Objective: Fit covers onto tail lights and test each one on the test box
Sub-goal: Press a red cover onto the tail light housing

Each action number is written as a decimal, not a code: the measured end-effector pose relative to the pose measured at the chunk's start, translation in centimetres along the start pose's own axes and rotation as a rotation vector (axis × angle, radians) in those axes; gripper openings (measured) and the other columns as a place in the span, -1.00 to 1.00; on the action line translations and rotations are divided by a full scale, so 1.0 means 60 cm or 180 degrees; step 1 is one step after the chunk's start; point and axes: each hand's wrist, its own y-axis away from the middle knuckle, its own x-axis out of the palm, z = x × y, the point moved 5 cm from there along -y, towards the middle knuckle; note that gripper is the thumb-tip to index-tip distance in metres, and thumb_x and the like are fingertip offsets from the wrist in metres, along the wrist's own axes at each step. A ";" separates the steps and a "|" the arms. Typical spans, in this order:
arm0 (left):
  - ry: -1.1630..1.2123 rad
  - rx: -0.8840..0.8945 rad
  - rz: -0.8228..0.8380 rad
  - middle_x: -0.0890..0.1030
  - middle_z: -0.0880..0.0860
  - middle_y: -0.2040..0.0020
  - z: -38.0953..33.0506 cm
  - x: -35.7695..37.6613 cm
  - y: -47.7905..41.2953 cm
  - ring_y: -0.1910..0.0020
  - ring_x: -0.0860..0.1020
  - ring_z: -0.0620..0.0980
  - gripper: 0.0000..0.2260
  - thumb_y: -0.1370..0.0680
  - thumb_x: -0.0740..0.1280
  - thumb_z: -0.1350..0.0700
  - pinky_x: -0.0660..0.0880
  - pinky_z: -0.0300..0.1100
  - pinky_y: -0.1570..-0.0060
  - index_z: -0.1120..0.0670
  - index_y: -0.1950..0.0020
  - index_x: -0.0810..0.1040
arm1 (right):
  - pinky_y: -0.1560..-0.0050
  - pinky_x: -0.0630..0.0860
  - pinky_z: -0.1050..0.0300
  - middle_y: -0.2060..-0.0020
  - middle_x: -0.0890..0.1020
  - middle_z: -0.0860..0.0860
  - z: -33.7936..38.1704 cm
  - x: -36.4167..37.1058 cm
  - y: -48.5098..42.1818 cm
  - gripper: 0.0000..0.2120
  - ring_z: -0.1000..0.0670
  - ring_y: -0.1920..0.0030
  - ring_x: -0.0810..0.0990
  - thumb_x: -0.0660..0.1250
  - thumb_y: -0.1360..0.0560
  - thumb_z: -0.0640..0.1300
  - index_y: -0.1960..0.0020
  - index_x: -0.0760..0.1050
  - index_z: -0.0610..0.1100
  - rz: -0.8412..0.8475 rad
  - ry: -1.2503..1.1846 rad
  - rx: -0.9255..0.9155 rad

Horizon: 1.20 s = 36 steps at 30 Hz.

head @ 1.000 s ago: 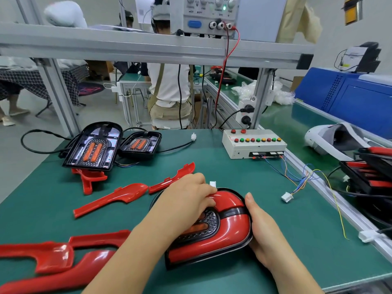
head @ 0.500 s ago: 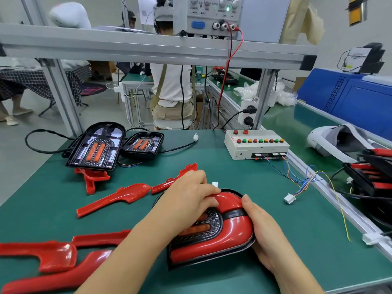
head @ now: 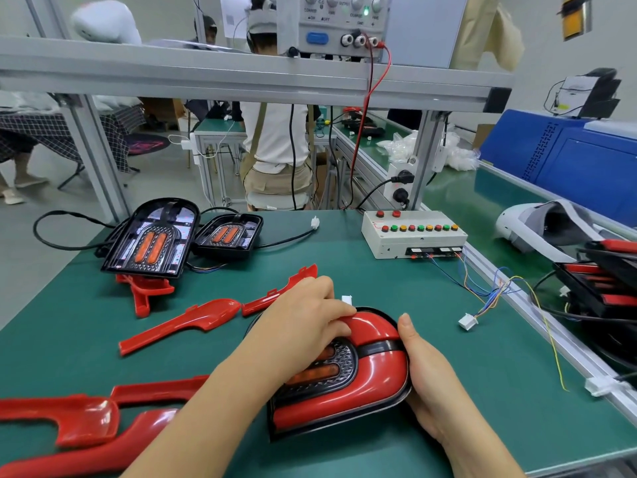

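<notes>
Pressing a red cover point(head: 375, 369) onto a tail light point(head: 339, 360) near the worktop's point(head: 379, 291) front edge.
The left hand point(head: 303, 326) lies on top, fingers curled down on the cover's upper arm. The right hand point(head: 427, 374) cups the light's right rim, thumb upright. The test box point(head: 410, 238) sits near the far right corner, with loose covers point(head: 179, 326) toward the left edge.

Table point(head: 379, 281): plain green.
Tail light point(head: 344, 355): black, diamond-mesh bezel, orange lenses.
Cover point(head: 375, 382) on it: glossy red, with a black band across.
Loose covers point(head: 179, 324): red.
Bare lights point(head: 151, 236): black, orange lenses.
Test box point(head: 396, 241): off-white, with red, green and yellow buttons.
Cabinet point(head: 586, 167): blue.
Cloth point(head: 117, 132): dark-and-white check.
</notes>
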 end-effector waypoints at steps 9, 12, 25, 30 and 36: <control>0.0372 -0.0239 0.0194 0.37 -0.10 0.01 0.013 0.011 -0.001 -0.08 0.33 -0.09 -0.76 -0.57 0.29 -0.04 0.29 -0.20 -0.12 -0.10 -0.21 0.58 | 0.10 0.65 -0.02 0.05 0.70 -0.21 0.006 0.004 0.003 -0.50 -0.20 0.09 0.69 0.25 -0.42 0.20 -0.11 0.61 -0.17 0.0111 0.0017 -0.0173; 0.0928 -0.0649 0.0445 0.39 -0.09 0.00 0.026 0.017 -0.010 -0.08 0.39 -0.07 -0.79 -0.61 0.16 -0.08 0.32 -0.16 -0.13 -0.06 -0.04 0.54 | 0.07 0.63 -0.02 0.05 0.70 -0.21 0.007 0.006 0.003 -0.53 -0.19 0.08 0.69 0.25 -0.45 0.17 -0.11 0.61 -0.18 0.0098 0.0034 -0.0219; 0.0223 -0.0640 0.1289 0.58 0.07 0.07 0.057 0.046 -0.037 0.04 0.50 0.06 -0.57 -0.64 -0.05 -0.17 0.42 -0.02 -0.07 0.05 0.00 0.51 | 0.14 0.65 0.00 0.07 0.70 -0.20 0.007 0.005 0.005 -0.64 -0.19 0.13 0.70 0.19 -0.58 0.06 -0.08 0.61 -0.17 0.0000 0.0012 -0.0202; 0.0090 -0.0497 0.1216 0.49 0.01 0.20 0.054 0.050 -0.038 0.13 0.46 0.07 -0.67 -0.65 -0.08 -0.12 0.42 -0.01 0.05 -0.07 0.20 0.31 | 0.21 0.65 0.04 0.09 0.70 -0.23 0.008 0.007 0.007 -0.65 -0.16 0.18 0.70 0.20 -0.57 0.02 -0.08 0.60 -0.22 -0.0013 -0.0142 -0.0262; -0.0327 -0.0148 0.1077 0.40 0.03 0.28 0.054 0.056 -0.039 0.19 0.42 0.12 -0.93 -0.65 -0.04 0.02 0.32 -0.06 0.23 -0.14 -0.05 0.19 | 0.19 0.65 0.01 0.09 0.70 -0.25 0.007 0.006 0.007 -0.65 -0.17 0.18 0.69 0.19 -0.58 0.01 -0.08 0.60 -0.23 0.0017 -0.0188 -0.0258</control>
